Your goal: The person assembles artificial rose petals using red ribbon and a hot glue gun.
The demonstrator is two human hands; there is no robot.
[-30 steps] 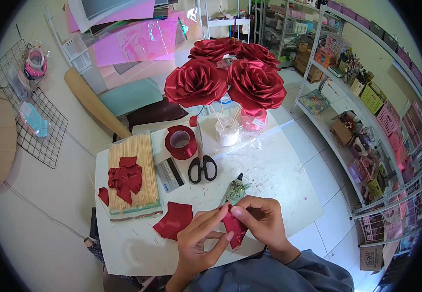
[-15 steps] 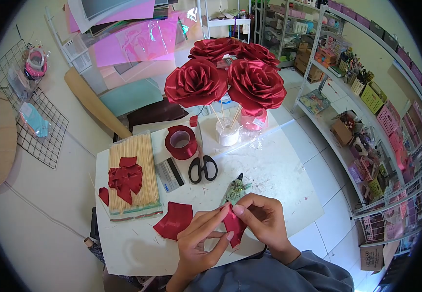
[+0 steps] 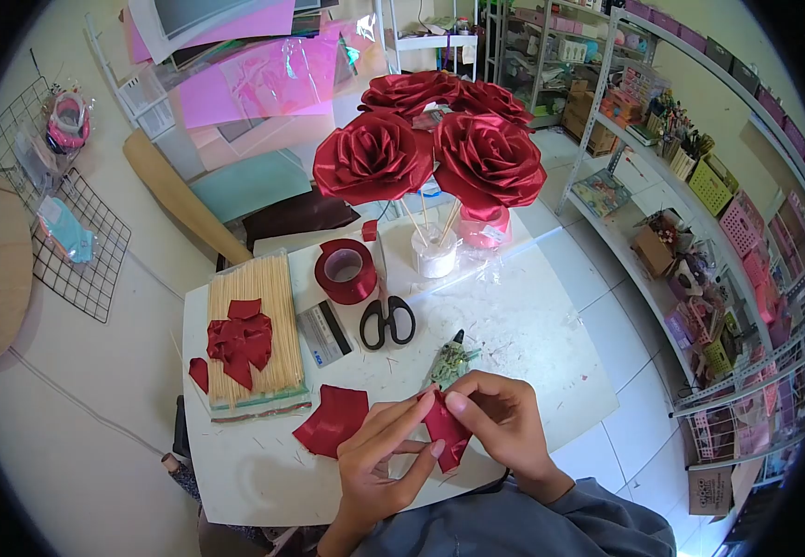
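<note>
A small piece of red satin ribbon (image 3: 447,434) is held between both hands near the table's front edge. My left hand (image 3: 386,457) pinches its left side, and my right hand (image 3: 502,420) grips its upper right corner between thumb and finger. Left of my left hand lies another cut red piece (image 3: 333,420), flat on the table. Just beyond my fingers is a glue tube or similar item with a black tip (image 3: 456,357), partly hidden by my right hand.
Black scissors (image 3: 386,323), a red ribbon roll (image 3: 345,271) and a card (image 3: 324,334) lie mid-table. Bamboo sticks (image 3: 282,357) bear red scraps (image 3: 240,342) at left. Red fabric roses (image 3: 488,170) stand in a white holder (image 3: 435,254) at the back. Shelves (image 3: 639,243) line the right.
</note>
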